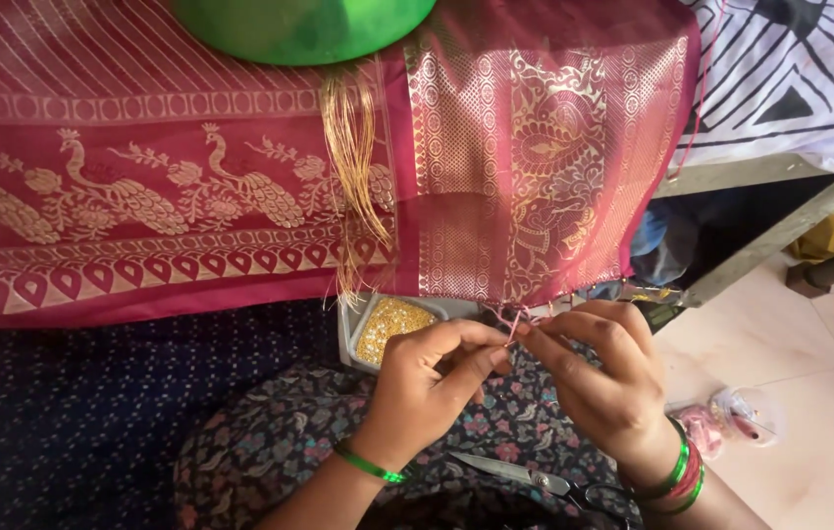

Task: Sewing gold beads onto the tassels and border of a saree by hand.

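1. Head view, nearest the camera: a pair of scissors lies on the person's flower-print lap, blades closed, below and between the two wrists and touched by neither hand.
2. The left hand has thumb and forefinger pinched almost fully together on a fine pink thread at the lower edge of the maroon sari; the other fingers curl loosely under.
3. The right hand meets it from the other side, its fingertips closed on the same bit of thread, so the two hands touch at the fingertips just below the cloth's hem. Whether a needle or hook sits in either pinch is too small to tell.
4. The thread work hangs from the hem of the gold-patterned panel, directly above the hands.
5. A judgement on doing this step well: keep both pinches tight and close to the hem so the thread stays taut, and pull evenly so the woven edge does not pucker.
6. A small grey tray of gold beads sits just left of the left hand, under a hanging bunch of gold threads.
7. A green bowl rests on the sari at the top; a clear bag of pink bits lies on the tiled floor to the right.
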